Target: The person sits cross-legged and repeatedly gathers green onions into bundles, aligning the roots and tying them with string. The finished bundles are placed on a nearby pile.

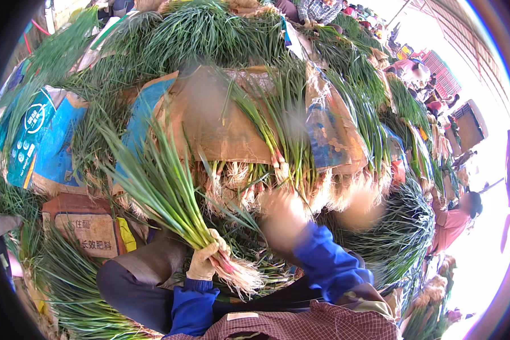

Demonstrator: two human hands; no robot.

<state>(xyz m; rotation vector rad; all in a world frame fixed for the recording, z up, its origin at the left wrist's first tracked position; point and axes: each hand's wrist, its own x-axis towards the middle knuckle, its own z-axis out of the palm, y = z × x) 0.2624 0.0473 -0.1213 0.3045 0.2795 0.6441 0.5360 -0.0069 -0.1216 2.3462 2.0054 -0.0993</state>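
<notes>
My left hand, in a pale work glove, is closed around a bunch of green onions just above the reddish bulbs. Its leaves fan up to the left, and its pale roots hang to the lower right above my lap. My right hand, strongly blurred, is at the root ends of a row of green onions; I cannot tell whether its fingers grip anything. A brown woven sack covers part of that row. Loose green onion stalks lie between my legs.
Blue printed sacks and a brown printed sack lie to the left. Heaps of green onions surround me, with another heap at right. A person in pink sits beyond it; another person is at the top.
</notes>
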